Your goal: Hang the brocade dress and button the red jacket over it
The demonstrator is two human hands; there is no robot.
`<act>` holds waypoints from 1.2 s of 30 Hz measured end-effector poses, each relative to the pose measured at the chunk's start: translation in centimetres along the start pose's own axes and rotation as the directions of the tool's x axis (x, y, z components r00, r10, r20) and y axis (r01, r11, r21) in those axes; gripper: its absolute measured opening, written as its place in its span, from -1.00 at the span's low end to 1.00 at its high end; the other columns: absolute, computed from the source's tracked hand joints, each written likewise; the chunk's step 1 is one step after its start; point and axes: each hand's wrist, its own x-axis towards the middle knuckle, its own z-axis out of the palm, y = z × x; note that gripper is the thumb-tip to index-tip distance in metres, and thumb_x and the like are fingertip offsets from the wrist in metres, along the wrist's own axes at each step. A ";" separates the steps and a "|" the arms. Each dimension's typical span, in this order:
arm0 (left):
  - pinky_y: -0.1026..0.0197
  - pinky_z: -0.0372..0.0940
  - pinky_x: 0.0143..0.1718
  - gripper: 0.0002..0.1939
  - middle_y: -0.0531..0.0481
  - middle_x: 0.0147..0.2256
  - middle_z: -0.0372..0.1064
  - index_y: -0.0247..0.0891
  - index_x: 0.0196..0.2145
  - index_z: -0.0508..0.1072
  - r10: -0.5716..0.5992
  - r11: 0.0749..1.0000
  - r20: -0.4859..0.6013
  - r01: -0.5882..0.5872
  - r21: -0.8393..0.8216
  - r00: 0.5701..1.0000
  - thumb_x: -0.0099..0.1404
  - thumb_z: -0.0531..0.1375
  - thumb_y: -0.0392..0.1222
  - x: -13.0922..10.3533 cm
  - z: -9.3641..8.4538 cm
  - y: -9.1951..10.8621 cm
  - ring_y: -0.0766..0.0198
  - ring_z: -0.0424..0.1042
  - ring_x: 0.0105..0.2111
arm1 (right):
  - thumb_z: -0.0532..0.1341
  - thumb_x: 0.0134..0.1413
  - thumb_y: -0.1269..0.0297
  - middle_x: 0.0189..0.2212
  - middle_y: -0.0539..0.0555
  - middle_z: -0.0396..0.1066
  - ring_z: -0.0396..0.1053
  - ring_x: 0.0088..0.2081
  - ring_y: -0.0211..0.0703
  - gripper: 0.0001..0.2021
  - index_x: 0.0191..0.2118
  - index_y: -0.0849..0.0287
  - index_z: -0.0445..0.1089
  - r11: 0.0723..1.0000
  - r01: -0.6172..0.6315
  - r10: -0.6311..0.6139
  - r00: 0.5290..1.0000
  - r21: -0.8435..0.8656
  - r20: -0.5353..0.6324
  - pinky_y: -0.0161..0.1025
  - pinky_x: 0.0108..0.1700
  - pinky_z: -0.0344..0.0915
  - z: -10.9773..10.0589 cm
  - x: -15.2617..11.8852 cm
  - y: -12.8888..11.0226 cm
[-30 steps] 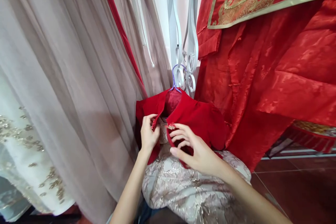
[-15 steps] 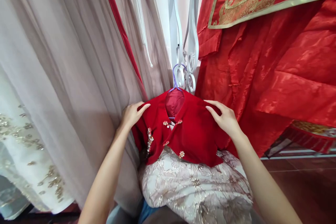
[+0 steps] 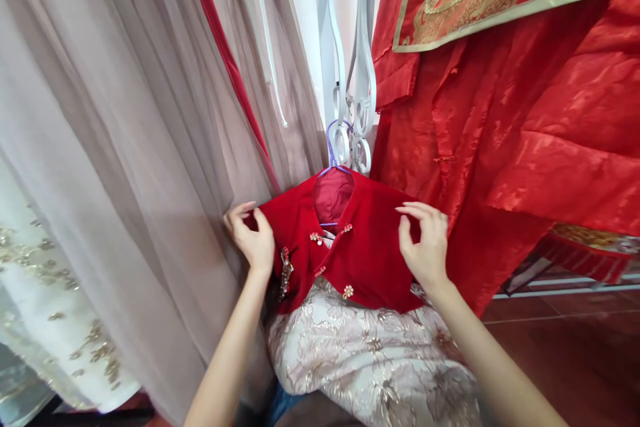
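A short red velvet jacket (image 3: 367,247) with a stand collar and jewelled flower fasteners hangs on a thin purple hanger (image 3: 330,147). By the shoulder on the left side is my left hand (image 3: 253,240), its thumb and fingers curved and apart. My right hand (image 3: 425,243) is at the opposite shoulder, also with a gap between thumb and fingers. Neither hand has cloth pinched in it; whether the fingertips brush the velvet I cannot tell. Below the jacket spreads a pale brocade skirt (image 3: 360,353) with a metallic floral pattern.
White scrolled metalwork (image 3: 365,107) stands behind the hanger. A greyish-pink curtain (image 3: 150,147) fills the left, with a white gown with gold appliqués (image 3: 95,340) beside it. Red satin garments (image 3: 500,147) with gold embroidery hang on the right, above a reddish tiled floor (image 3: 550,340).
Both hands have let go of the jacket's shoulders, and their fingers have parted. The left forearm has swung to the right, and the right hand has moved slightly lower. The jacket stays hanging.
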 end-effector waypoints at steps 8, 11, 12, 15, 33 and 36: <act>-0.12 0.10 0.07 -0.45 -0.26 0.01 0.06 -0.31 0.01 0.17 0.177 0.979 0.309 -0.199 0.041 0.935 0.03 0.08 -0.50 -6.1 5.4 5.4 -0.03 0.13 0.06 | 0.15 0.14 0.25 -0.06 0.22 0.23 0.28 -0.05 -0.03 -0.67 0.01 0.16 0.17 0.931 -0.218 0.157 0.964 0.294 0.215 -0.03 -0.05 0.35 6.2 -3.0 -6.0; -0.10 0.10 0.07 -0.41 -0.26 -0.04 0.04 -0.34 -0.06 0.18 0.115 0.987 0.287 -0.141 0.072 0.951 -0.10 -0.02 -0.61 -5.7 6.1 4.1 -0.01 0.13 0.04 | 0.24 0.02 0.24 -0.14 0.18 0.28 0.29 -0.13 -0.01 -0.64 -0.07 0.16 0.18 0.942 -0.274 0.250 0.958 0.194 0.141 0.00 -0.06 0.31 7.8 -3.0 -5.9; -0.08 0.11 0.06 -0.42 -0.24 -0.07 0.06 -0.33 -0.09 0.18 0.101 0.990 0.283 -0.123 0.063 0.954 -0.11 -0.04 -0.62 -5.6 5.9 3.7 0.01 0.15 0.02 | 0.25 -0.02 0.28 -0.19 0.15 0.30 0.29 -0.15 -0.01 -0.65 -0.11 0.15 0.18 0.944 -0.284 0.266 0.956 0.167 0.121 0.00 -0.07 0.30 8.1 -2.9 -5.7; -0.04 0.16 0.01 -0.52 -0.17 -0.15 0.12 -0.28 -0.14 0.20 0.040 0.997 0.243 -0.055 0.057 0.969 -0.04 -0.02 -0.59 -6.3 4.4 2.7 0.07 0.21 -0.08 | 0.23 -0.12 0.39 -0.32 0.06 0.29 0.29 -0.26 -0.06 -0.70 -0.21 0.13 0.17 0.943 -0.292 0.276 0.954 0.157 0.120 -0.06 -0.13 0.29 8.4 -2.5 -4.9; 0.06 0.22 -0.11 -0.78 -0.13 -0.23 0.30 -0.28 -0.15 0.31 0.036 0.996 0.094 -0.043 0.074 0.995 0.22 0.09 -0.34 -11.7 2.8 -0.3 0.13 0.29 -0.20 | 0.18 -0.01 0.44 -0.28 0.04 0.24 0.30 -0.39 -0.26 -0.84 -0.25 0.12 0.33 0.886 -0.178 0.010 0.931 0.428 0.366 -0.31 -0.41 0.34 5.2 -2.7 -3.9; 0.10 0.24 -0.15 -0.91 -0.08 -0.32 0.34 -0.26 -0.26 0.37 0.099 0.994 -0.010 -0.098 0.050 0.995 0.24 0.13 -0.30 -12.0 1.4 -0.4 0.18 0.32 -0.26 | 0.16 0.00 0.46 -0.20 0.08 0.26 0.34 -0.25 -0.20 -0.73 -0.13 0.09 0.34 0.859 -0.167 -0.047 0.916 0.484 0.400 -0.29 -0.35 0.40 4.7 -2.6 -3.8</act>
